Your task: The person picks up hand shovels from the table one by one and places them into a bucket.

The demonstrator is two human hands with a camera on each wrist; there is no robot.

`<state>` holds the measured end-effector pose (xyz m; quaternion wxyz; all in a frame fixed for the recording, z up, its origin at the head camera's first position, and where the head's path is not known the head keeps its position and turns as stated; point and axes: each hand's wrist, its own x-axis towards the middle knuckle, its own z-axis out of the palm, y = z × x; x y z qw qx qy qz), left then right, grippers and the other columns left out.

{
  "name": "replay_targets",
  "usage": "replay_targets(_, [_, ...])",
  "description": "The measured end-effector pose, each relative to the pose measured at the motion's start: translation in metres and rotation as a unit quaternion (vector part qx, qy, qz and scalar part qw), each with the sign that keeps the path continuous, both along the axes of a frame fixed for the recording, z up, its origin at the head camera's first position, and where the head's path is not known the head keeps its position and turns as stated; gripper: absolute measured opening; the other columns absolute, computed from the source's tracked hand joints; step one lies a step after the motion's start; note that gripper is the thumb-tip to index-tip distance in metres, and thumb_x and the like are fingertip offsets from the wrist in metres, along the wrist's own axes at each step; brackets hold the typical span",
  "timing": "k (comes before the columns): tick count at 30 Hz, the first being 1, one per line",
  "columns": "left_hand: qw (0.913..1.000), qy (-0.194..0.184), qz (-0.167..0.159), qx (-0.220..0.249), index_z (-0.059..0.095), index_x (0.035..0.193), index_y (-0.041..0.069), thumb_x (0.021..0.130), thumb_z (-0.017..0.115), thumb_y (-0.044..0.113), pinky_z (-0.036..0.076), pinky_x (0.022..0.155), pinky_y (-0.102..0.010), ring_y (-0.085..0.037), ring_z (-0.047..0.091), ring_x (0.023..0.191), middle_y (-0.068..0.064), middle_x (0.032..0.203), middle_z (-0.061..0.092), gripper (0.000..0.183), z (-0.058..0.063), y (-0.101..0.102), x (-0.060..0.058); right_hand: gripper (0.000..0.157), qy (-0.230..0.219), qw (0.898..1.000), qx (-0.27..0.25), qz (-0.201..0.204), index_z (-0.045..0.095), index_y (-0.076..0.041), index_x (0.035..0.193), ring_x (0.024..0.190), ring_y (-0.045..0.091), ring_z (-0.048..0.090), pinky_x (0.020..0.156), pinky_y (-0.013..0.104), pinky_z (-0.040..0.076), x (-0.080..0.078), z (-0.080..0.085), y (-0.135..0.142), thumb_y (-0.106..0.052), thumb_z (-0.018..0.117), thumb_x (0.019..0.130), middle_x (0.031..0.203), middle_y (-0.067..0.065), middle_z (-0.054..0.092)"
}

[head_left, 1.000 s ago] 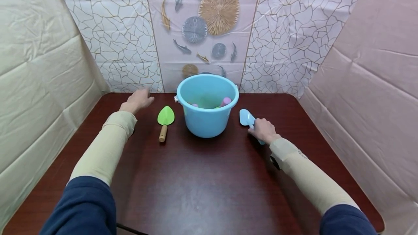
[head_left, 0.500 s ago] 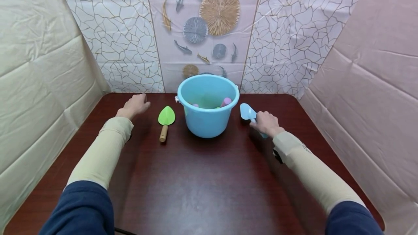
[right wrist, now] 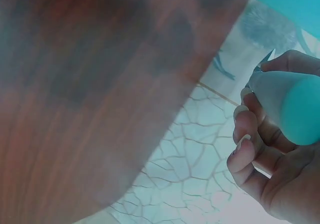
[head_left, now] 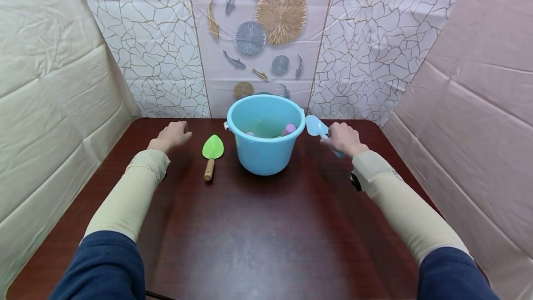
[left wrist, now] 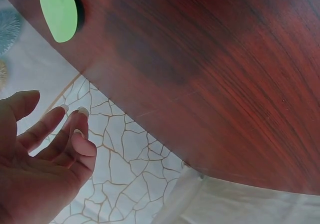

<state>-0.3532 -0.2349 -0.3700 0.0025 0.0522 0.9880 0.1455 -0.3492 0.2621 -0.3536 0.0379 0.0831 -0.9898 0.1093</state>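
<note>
My right hand (head_left: 343, 138) grips a light blue toy shovel (head_left: 316, 125) by its handle, right of the bucket and raised over the table. Its blade points toward the bucket rim. In the right wrist view the thick rounded handle end (right wrist: 302, 112) lies between thumb and fingers. My left hand (head_left: 171, 136) hovers at the back left with loosely curled fingers and holds nothing. Nearest to it lies a green trowel (head_left: 213, 147) with a wooden handle (head_left: 209, 170). A light blue bucket (head_left: 265, 157) stands in the middle; a pink-purple piece (head_left: 288, 129) shows inside it.
The dark reddish-brown table (head_left: 254, 235) reaches back to a patterned cloth wall (head_left: 158, 45). Plain cloth hangs close along the left and right sides. A thin black cable (head_left: 158, 296) lies at the front edge.
My right hand has lifted the blue shovel upward and a little toward the back. The left hand has shifted slightly left and down, then stayed nearly still. Bucket and trowel stay put.
</note>
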Motion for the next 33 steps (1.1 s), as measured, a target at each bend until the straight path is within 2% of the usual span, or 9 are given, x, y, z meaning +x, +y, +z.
replay_targets(5, [0.9999, -0.01, -0.006, -0.004, 0.052, 0.095, 0.002, 0.097, 0.048, 0.024, 0.042, 0.068, -0.041, -0.03, 0.053, 0.076, -0.015, 0.086, 0.054, 0.022, -0.001, 0.001, -0.001, 0.044, 0.005, 1.0, 0.007, -0.003, 0.04, -0.016, 0.052, 0.044, 0.012, 0.034, 0.043, 0.027, 0.027, -0.002, 0.018, -0.002, -0.034, 0.064, 0.084, 0.048, -0.006, 0.03])
replay_targets(14, [0.9995, -0.027, -0.008, -0.012, 0.054, 0.104, -0.001, 0.096, 0.047, 0.023, 0.044, 0.073, -0.044, -0.032, 0.056, 0.084, -0.02, 0.098, 0.059, 0.026, -0.002, 0.002, -0.001, 0.043, 0.008, 1.0, 0.008, -0.004, 0.04, -0.016, 0.051, 0.046, 0.011, 0.03, 0.043, 0.027, 0.026, -0.005, 0.046, -0.006, -0.034, 0.065, 0.082, 0.048, -0.007, 0.027])
replay_targets(26, [0.9994, -0.034, -0.009, -0.01, 0.054, 0.105, -0.001, 0.095, 0.046, 0.022, 0.044, 0.072, -0.045, -0.033, 0.056, 0.083, -0.02, 0.099, 0.058, 0.026, -0.002, 0.0, -0.004, 0.038, 0.024, 1.0, 0.006, -0.001, 0.05, -0.013, 0.055, 0.048, 0.014, 0.039, 0.044, 0.028, 0.03, -0.007, 0.063, -0.013, -0.035, 0.064, 0.083, 0.048, -0.005, 0.036])
replay_targets(33, [0.9986, -0.052, -0.001, -0.008, 0.054, 0.107, 0.0, 0.093, 0.043, 0.019, 0.045, 0.073, -0.046, -0.034, 0.057, 0.087, -0.021, 0.106, 0.059, 0.026, -0.002, 0.001, -0.002, 0.037, 0.043, 0.999, 0.001, 0.006, 0.047, -0.014, 0.052, 0.05, 0.014, 0.038, 0.043, 0.028, 0.029, -0.008, 0.07, -0.016, -0.031, 0.063, 0.081, 0.049, -0.005, 0.035])
